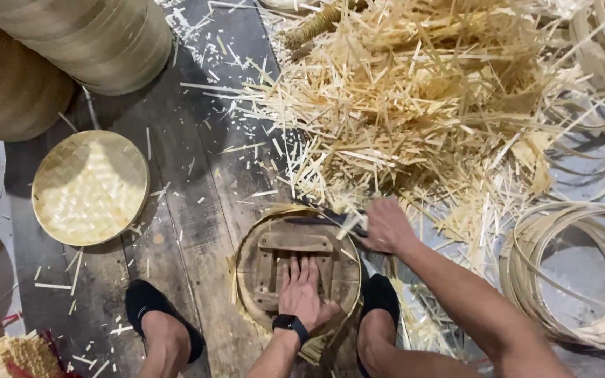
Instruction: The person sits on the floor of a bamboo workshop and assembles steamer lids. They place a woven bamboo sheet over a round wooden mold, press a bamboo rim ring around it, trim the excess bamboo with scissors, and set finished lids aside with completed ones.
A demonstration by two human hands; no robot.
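Observation:
My left hand (304,294), with a dark watch on the wrist, presses flat on a round wooden form (274,245) that lies on the floor between my feet. A thin bamboo band (295,208) wraps the form's rim. My right hand (386,225) is closed around the handle of a dark blade (323,219), which rests across the far edge of the form. Pale bamboo slivers stick out near that hand.
A big heap of bamboo shavings (421,98) fills the floor ahead. Coiled bamboo hoops (582,280) lie at the right. A woven round lid (90,187) sits at the left, with stacked round steamer walls (85,42) behind it. My feet (155,315) flank the form.

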